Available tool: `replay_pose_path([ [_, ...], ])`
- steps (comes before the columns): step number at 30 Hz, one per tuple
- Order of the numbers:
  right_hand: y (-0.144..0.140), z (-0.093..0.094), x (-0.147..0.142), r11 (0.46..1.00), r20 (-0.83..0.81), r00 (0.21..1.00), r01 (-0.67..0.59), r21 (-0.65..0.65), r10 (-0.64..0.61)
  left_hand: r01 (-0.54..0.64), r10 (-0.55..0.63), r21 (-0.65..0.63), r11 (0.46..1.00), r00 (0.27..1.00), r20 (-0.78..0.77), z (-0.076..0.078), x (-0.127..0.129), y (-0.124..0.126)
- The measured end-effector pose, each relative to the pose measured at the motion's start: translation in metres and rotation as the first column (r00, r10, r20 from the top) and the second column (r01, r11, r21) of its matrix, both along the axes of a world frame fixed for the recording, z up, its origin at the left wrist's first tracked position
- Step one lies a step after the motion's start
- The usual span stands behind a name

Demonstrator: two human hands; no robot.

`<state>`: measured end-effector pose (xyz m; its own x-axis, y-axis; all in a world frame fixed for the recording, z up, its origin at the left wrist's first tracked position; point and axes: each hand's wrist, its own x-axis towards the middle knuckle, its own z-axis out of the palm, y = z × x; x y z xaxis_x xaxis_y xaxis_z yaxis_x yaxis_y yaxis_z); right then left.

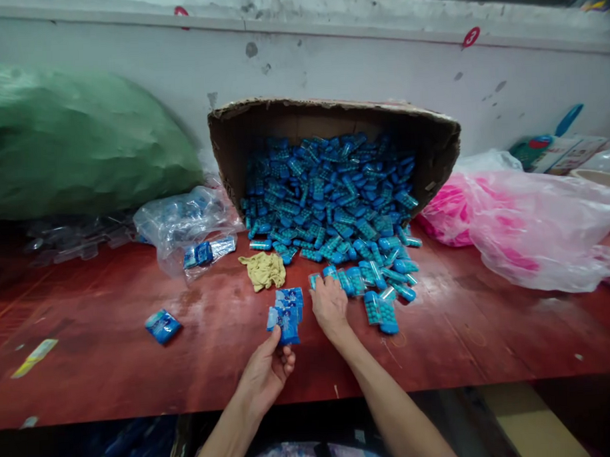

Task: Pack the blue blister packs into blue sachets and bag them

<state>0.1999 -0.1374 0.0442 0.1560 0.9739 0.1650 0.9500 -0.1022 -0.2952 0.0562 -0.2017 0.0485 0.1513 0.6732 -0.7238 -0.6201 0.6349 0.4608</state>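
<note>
In the head view, my left hand (pixel 270 368) pinches flat blue printed labels (pixel 288 324) between thumb and fingers, and they fan out over the tabletop. To its right, my right hand (pixel 331 309) reaches over the near row of small clear bottles (pixel 355 280) with blue caps and blue beads inside. Its curled fingers are on one of these bottles (pixel 330 272); the fingertips are partly hidden. A crumpled yellowish cloth (pixel 264 270) lies just beyond the labels. More bottles (pixel 380 309) rest a little to the right of my right hand.
A cardboard box (pixel 445 143) on its side spills many bottles onto the red table (pixel 214 351). Left are a green sack (pixel 82 143), a clear bag (pixel 172 216), a stack of blue labels (pixel 163 325) and a yellow-and-white strip (pixel 34 358). Pink-and-white plastic bags (pixel 529 220) lie right.
</note>
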Motion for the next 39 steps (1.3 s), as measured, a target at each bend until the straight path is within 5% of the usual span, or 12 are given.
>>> replay_pose_path([
  [4, -0.021, -0.008, 0.01, 0.999, -0.037, 0.998, -0.044, -0.027, 0.043, 0.016, -0.015, -0.012, 1.0, 0.997, 0.073, 0.002, -0.008, -0.002],
  [7, -0.038, -0.013, 0.021, 0.998, -0.291, 0.955, -0.057, -0.001, 0.054, 0.024, -0.023, -0.007, 1.0, 0.995, 0.092, -0.001, -0.01, -0.003],
  [9, -0.044, -0.014, 0.024, 0.997, -0.598, 0.799, -0.079, -0.003, 0.061, 0.026, -0.027, 0.004, 1.0, 0.996, 0.082, -0.005, -0.009, -0.003],
  [11, -0.049, -0.009, 0.023, 0.994, -0.857, 0.515, -0.104, -0.039, 0.02, 0.022, -0.024, 0.045, 0.999, 0.999, 0.047, -0.009, -0.007, -0.003],
  [13, -0.055, 0.001, 0.017, 0.99, -0.968, 0.25, -0.126, -0.056, -0.023, 0.009, -0.01, 0.096, 0.995, 1.0, 0.007, -0.012, -0.007, -0.003],
  [15, -0.063, 0.011, 0.01, 0.989, -0.991, 0.131, -0.149, -0.021, -0.001, -0.003, 0.006, 0.126, 0.992, 1.0, -0.022, -0.013, -0.007, -0.003],
  [28, -0.08, 0.023, 0.0, 0.963, -0.948, 0.31, -0.271, -0.013, 0.075, 0.024, -0.005, 0.258, 0.966, 0.997, -0.074, -0.011, -0.013, -0.003],
  [39, -0.08, 0.027, 0.007, 0.918, -0.937, 0.312, -0.396, 0.023, 0.158, 0.145, -0.061, 0.402, 0.904, 0.975, -0.214, -0.006, -0.021, 0.005],
])
